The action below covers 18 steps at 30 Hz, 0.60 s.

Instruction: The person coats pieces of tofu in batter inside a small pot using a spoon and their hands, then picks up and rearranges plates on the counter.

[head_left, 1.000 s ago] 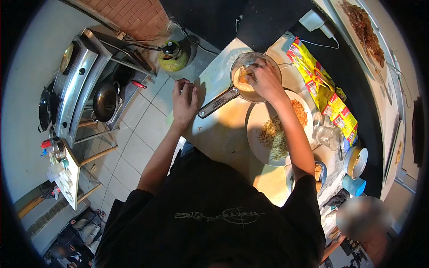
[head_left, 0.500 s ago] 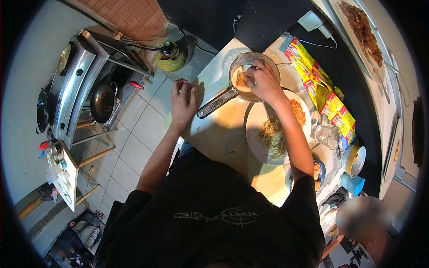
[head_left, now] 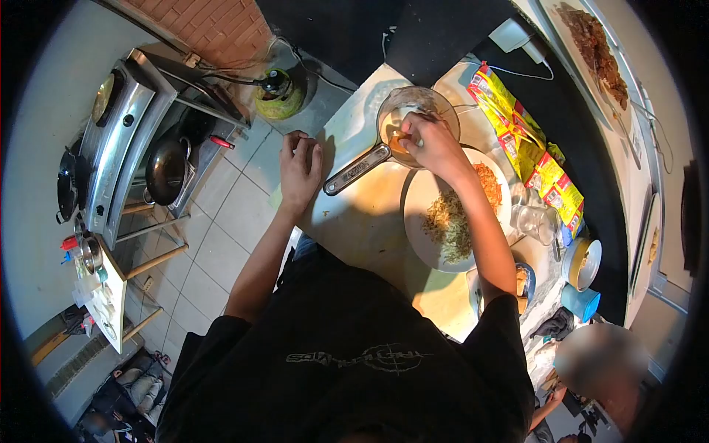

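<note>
My right hand (head_left: 436, 148) is inside the rim of a round saucepan (head_left: 385, 111), its fingers pinched on a small orange-brown piece of food (head_left: 402, 142). Pale liquid seems to lie in the pan; the fingers partly hide it. The pan's long dark handle (head_left: 357, 170) points toward my left hand (head_left: 301, 168), which rests by the table edge, holding nothing, fingers slightly bent and apart. Below my right forearm, a large white plate (head_left: 415, 203) carries shredded orange vegetable (head_left: 487, 183) and heaps of pale green and brownish shreds (head_left: 454, 232).
Yellow-red packets (head_left: 517, 125) line the table's right side. A clear glass (head_left: 535, 221), a round tub (head_left: 582, 263) and a blue cup (head_left: 580, 301) stand near the plate. At left are a gas stove (head_left: 118, 140), a wok (head_left: 167, 171) and a green gas cylinder (head_left: 279, 102). Another person is at lower right.
My right hand has turned slightly and shifted down within the pan, so the orange-brown piece shows lower. My left hand stays in place by the table edge.
</note>
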Each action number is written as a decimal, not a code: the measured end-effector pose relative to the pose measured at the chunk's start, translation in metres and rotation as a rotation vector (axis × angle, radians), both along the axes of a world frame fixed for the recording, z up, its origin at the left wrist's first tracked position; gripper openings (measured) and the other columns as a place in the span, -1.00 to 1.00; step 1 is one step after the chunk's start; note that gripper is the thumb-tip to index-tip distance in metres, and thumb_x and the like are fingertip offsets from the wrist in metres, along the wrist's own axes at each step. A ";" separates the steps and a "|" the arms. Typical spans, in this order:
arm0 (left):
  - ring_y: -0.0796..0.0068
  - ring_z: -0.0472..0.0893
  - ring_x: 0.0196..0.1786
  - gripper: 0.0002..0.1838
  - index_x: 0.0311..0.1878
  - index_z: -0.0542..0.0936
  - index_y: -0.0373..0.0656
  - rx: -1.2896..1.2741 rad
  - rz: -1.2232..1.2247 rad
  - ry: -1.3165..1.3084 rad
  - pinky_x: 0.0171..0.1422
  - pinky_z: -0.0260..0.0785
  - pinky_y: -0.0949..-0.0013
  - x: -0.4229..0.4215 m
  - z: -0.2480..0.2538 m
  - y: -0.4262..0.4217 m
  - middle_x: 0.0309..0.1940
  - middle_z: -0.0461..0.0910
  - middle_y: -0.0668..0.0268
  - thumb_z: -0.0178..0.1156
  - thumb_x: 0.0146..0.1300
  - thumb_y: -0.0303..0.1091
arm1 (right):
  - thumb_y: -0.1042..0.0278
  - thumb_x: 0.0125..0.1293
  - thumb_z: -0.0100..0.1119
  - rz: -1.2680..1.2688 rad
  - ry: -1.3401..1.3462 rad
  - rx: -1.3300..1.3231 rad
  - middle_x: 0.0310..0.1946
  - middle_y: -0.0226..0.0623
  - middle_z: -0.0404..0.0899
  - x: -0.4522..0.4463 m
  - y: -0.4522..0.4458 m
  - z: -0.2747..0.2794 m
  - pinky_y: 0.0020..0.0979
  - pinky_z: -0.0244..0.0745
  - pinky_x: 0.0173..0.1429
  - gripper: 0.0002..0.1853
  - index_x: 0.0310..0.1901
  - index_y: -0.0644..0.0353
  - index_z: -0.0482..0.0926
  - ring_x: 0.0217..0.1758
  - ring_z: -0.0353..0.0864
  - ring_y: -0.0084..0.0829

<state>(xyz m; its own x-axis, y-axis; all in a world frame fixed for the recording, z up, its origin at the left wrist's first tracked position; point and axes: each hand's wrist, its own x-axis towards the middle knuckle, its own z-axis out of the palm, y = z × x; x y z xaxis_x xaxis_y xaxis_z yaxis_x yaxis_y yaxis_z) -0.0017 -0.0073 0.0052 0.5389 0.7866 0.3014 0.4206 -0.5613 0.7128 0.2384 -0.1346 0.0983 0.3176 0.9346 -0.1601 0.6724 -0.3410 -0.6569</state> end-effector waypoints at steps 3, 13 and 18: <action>0.09 0.47 0.00 -0.82 -0.16 0.57 -0.27 -0.015 0.003 0.002 0.13 0.31 0.15 0.000 0.001 0.000 -0.02 0.41 0.14 0.16 0.28 -0.36 | 0.46 0.10 0.34 0.025 -0.120 0.028 -0.32 -0.07 0.62 0.000 0.003 -0.007 -0.22 0.41 0.04 -0.73 -0.17 0.27 0.52 -0.09 0.57 -0.09; 0.10 0.47 0.01 -0.82 -0.17 0.57 -0.27 -0.015 -0.009 -0.003 0.13 0.30 0.15 -0.001 0.000 0.001 -0.02 0.40 0.14 0.16 0.29 -0.35 | 0.31 0.09 0.36 0.048 -0.333 -0.030 -0.21 -0.01 0.67 -0.004 0.005 -0.008 -0.18 0.31 0.27 -0.69 -0.12 0.23 0.69 0.04 0.56 -0.04; 0.10 0.47 0.01 -0.82 -0.17 0.57 -0.27 0.001 0.001 0.002 0.13 0.30 0.15 0.000 -0.001 0.001 -0.01 0.40 0.14 0.16 0.29 -0.35 | 0.35 0.08 0.35 0.002 -0.334 -0.048 -0.22 -0.01 0.67 -0.004 0.005 -0.010 -0.15 0.30 0.28 -0.71 -0.15 0.24 0.69 0.07 0.55 -0.05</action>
<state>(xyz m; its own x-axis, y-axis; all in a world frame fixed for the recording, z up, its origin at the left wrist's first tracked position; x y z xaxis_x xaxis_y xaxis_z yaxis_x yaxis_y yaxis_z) -0.0020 -0.0062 0.0039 0.5389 0.7867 0.3012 0.4225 -0.5618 0.7113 0.2341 -0.1295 0.0883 0.3582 0.9292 -0.0909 0.8486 -0.3647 -0.3833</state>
